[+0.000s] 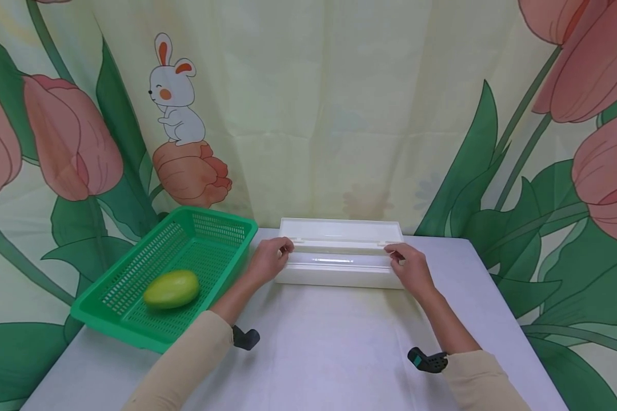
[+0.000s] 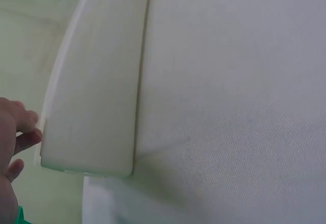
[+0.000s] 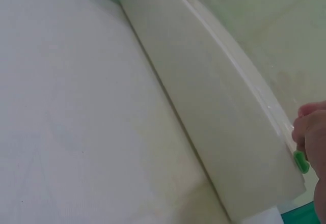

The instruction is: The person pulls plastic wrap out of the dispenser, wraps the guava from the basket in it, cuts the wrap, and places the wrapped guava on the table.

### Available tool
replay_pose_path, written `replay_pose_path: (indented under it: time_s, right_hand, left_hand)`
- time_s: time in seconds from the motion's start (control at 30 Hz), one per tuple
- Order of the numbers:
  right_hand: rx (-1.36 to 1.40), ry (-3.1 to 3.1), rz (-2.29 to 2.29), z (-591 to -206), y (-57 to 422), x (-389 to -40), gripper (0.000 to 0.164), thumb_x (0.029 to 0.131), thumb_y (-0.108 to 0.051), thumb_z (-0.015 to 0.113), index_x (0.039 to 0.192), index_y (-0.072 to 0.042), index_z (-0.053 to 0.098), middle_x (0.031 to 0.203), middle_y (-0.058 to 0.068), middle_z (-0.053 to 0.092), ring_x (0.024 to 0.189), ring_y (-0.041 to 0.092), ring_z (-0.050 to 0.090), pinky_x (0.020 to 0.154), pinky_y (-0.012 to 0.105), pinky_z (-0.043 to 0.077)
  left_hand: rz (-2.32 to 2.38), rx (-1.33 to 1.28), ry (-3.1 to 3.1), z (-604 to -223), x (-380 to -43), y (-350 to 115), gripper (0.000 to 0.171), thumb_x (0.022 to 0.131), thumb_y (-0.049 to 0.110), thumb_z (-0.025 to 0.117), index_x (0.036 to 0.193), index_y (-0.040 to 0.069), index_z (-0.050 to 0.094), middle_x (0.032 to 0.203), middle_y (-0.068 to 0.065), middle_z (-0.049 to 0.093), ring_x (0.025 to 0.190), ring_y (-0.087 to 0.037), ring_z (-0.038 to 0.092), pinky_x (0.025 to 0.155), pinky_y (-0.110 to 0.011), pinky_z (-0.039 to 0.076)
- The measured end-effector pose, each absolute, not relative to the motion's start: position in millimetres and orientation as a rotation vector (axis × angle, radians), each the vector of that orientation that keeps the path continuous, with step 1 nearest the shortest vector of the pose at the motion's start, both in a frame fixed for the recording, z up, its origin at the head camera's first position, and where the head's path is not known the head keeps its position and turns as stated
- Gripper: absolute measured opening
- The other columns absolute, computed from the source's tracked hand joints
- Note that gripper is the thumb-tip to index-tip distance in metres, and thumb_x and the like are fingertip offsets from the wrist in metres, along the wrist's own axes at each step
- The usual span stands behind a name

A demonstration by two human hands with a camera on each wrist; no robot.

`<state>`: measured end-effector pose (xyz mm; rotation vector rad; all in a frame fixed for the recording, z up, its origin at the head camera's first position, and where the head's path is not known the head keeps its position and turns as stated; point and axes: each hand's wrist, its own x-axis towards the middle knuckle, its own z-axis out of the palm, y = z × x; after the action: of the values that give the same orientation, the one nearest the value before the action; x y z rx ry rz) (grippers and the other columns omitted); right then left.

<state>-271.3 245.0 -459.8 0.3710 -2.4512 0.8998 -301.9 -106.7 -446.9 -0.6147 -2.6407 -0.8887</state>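
A long white cling film box [image 1: 339,278] stands at the back of the table, its lid [image 1: 341,229] raised toward the curtain. Glossy clear cling film [image 1: 334,260] shows inside, along the opening. My left hand [image 1: 269,260] is at the box's left end, with thumb and fingertips pinched together at the film's edge. At the opposite end, my right hand [image 1: 410,268] pinches the film's other side. A small green piece [image 3: 301,162] shows beside the right fingers in the right wrist view. The clear film between the fingertips is hard to make out.
To the left, a green plastic basket [image 1: 221,251] holds one yellow-green oval fruit [image 1: 172,289], and my left forearm passes over its near right side. A white cloth covers the table [image 1: 334,348]. Behind it hangs a curtain [image 1: 329,114] printed with tulips and a rabbit.
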Motion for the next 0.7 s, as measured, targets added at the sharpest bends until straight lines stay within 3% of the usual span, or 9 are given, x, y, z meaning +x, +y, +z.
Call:
replay_pose_path:
  time_s: [0.13, 0.27, 0.7]
  right_hand:
    - [0.34, -2.441, 0.877, -459, 248, -271, 0.021, 0.082, 0.01, 0.066, 0.101, 0.001, 0.072, 0.1, 0.018, 0.072, 0.089, 0.03, 0.068, 0.078, 0.043, 0.057]
    - [0.324, -2.43, 0.866, -459, 251, -270, 0.016, 0.082, 0.008, 0.069, 0.095, 0.001, 0.074, 0.1, 0.018, 0.073, 0.097, 0.034, 0.068, 0.085, 0.047, 0.055]
    - [0.248, -2.504, 0.95, -456, 258, -262, 0.02, 0.086, 0.001, 0.067, 0.104, -0.005, 0.075, 0.103, 0.015, 0.074, 0.103, 0.034, 0.068, 0.088, 0.048, 0.054]
  left_hand:
    - [-0.903, -0.62, -2.627, -446, -301, -106, 0.011, 0.085, 0.001, 0.07, 0.093, 0.008, 0.072, 0.088, -0.005, 0.072, 0.082, -0.017, 0.065, 0.077, -0.032, 0.057]
    - [-0.945, -0.594, -2.601, -447, -301, -106, 0.012, 0.084, 0.001, 0.072, 0.095, 0.006, 0.074, 0.091, -0.007, 0.073, 0.083, -0.018, 0.067, 0.077, -0.032, 0.058]
    - [-1.007, -0.513, -2.557, -449, -299, -110, 0.01, 0.084, 0.009, 0.074, 0.094, 0.009, 0.076, 0.088, -0.004, 0.072, 0.079, -0.016, 0.065, 0.073, -0.031, 0.057]
